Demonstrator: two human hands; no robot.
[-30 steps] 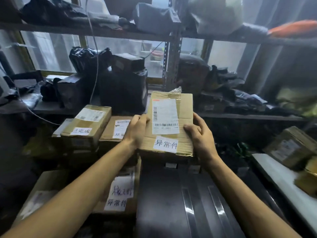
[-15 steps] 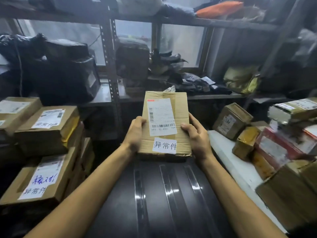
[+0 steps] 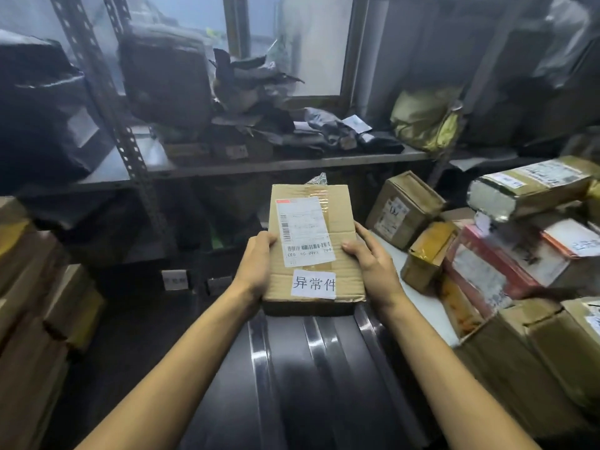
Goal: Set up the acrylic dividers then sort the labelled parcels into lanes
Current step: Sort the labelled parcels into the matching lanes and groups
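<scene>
Stacked brown cardboard cartons (image 3: 35, 287) blur at the left edge, their labels cut off. My left grip (image 3: 256, 266) curls round the left side of the flat brown cardboard parcel (image 3: 339, 216), at the far end of a dark ribbed surface (image 3: 308, 368); I cannot tell whether it rests there. Its white sticker (image 3: 314, 284) reads 异常件. The barcoded shipping label (image 3: 303, 230) shows "033", and the rest is too small to read. My right grip (image 3: 373, 267) clasps the right side. Taped cardboard parcels (image 3: 532, 185) crowd the white tabletop (image 3: 425, 310), their print unreadable.
</scene>
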